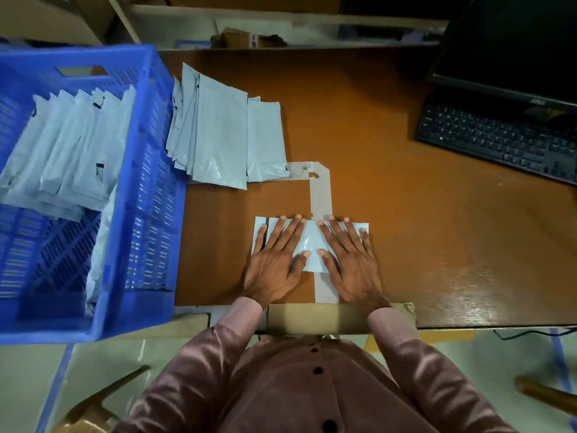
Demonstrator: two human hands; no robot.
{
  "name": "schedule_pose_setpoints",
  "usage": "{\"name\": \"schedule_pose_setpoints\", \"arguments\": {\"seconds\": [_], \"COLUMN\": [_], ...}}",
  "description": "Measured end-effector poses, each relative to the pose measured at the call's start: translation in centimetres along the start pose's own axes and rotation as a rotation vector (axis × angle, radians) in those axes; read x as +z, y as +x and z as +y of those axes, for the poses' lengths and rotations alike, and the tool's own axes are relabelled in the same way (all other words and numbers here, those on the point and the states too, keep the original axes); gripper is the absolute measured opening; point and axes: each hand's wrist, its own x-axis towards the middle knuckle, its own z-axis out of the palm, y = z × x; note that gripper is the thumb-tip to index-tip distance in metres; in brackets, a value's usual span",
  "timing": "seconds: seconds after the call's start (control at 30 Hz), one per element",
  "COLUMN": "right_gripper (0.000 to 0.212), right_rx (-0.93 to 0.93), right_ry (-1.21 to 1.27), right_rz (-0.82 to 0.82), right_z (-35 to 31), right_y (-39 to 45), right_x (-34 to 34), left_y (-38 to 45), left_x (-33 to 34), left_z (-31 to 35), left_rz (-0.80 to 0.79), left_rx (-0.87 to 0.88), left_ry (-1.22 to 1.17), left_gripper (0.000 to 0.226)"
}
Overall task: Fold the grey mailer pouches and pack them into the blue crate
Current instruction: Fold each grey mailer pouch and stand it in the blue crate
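Flat-palmed, our left hand [274, 260] and right hand [349, 260] pinned the grey mailer pouch [310, 243] to the near table [406, 214] — fingers spread, gripping nothing. We judged even outward strokes would crease it crisply before it joined the blue crate [146, 189] at left.

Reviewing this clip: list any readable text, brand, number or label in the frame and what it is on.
"DELL", only just legible, on the lower bezel of the monitor.
Keyboard key legends: too small and blurred to read.
Small box on the back shelf: a label shows, but unreadable.
Black marks on the pouches in the blue crate: not legible.
Pouch under the hands: no print visible.
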Motion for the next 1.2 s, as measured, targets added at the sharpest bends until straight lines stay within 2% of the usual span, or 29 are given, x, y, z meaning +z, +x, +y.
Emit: {"name": "schedule_pose_setpoints", "arguments": {"seconds": [0.6,0.97,1.2], "right_gripper": [0.061,0.058,0.063], "right_rx": [0.002,-0.011,0.029], "right_ry": [0.056,0.061,0.077], "right_rz": [0.007,0.031,-0.001], "right_z": [0.0,-0.1,1.9], "right_y": [0.5,0.0,-2.7], "right_x": [-0.1,0.3,-0.3], "left_y": [0.5,0.2,-2.6], "left_x": [-0.4,0.1,0.3], "left_z": [0.2,0.1,-0.6], "left_rz": [0.034,0.033,0.060], "left_rx": [-0.009,0.011,-0.082], "left_ry": [-0.098,-0.080,-0.059], "left_gripper": [0.067,0.065,0.063]}}
